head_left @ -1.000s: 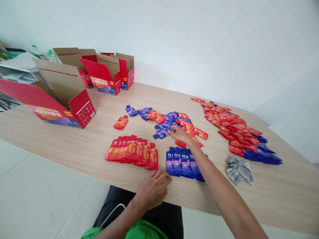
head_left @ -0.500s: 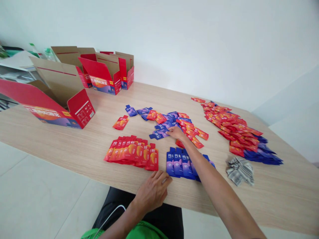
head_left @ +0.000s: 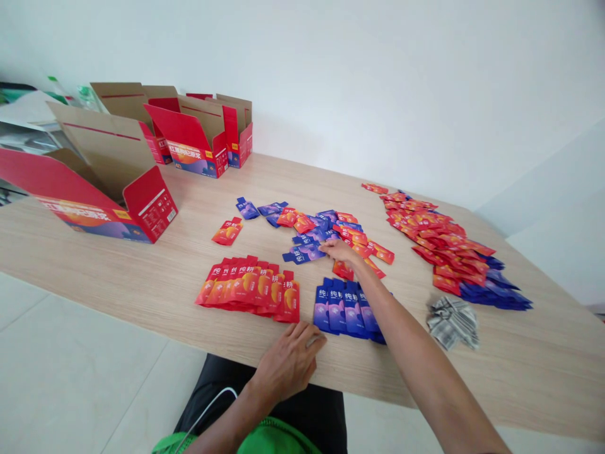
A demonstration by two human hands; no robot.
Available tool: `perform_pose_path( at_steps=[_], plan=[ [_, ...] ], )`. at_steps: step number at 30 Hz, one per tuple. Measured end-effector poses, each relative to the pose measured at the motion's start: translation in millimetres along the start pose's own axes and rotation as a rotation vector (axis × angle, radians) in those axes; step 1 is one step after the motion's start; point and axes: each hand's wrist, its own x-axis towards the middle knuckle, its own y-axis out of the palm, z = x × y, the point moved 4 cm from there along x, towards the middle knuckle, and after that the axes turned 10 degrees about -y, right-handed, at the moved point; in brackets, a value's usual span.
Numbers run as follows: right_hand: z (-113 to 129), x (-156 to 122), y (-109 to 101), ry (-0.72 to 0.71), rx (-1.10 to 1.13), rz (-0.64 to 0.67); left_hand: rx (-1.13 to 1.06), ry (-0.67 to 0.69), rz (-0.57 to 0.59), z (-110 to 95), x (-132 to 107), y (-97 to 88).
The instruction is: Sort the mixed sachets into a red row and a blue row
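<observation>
My right hand (head_left: 338, 250) reaches across the table to a loose mixed pile. Its fingers are closed at the right end of a blue pouch (head_left: 301, 253), which lies flat with its spout end to the left. My left hand (head_left: 292, 354) rests at the table's front edge, fingers curled in and nothing visible in them. Just beyond it lies an overlapping row of red pouches (head_left: 248, 287). To its right is a row of blue pouches (head_left: 344, 308), partly covered by my right forearm. Loose red pouches (head_left: 352, 236) lie beside my right hand.
Open red cartons (head_left: 151, 205) stand at the left of the wooden table (head_left: 189, 252). A large heap of red and blue pouches (head_left: 435, 233) lies at the right. A crumpled checked cloth (head_left: 454, 321) is near it. A single red pouch (head_left: 227, 231) lies apart. A wall borders the back.
My right hand has shifted slightly to the right, showing a little more of the blue pouch. My left hand stays at the edge. The view has moved slightly.
</observation>
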Motion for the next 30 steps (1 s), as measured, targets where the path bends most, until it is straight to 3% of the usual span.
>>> perform_pose_path(
  at_steps=[12, 24, 30],
  plan=[
    [16, -23, -18, 0.081, 0.282, -0.041, 0.01, 0.009, 0.013, -1, 0, -1.6],
    [12, -75, -73, 0.019, 0.581, -0.252, 0.006, 0.021, -0.009, -1, 0, -2.5],
    [17, -94, -70, -0.057, 0.772, -0.235, 0.021, 0.021, -0.007, 0, -1, -0.4]
  ],
)
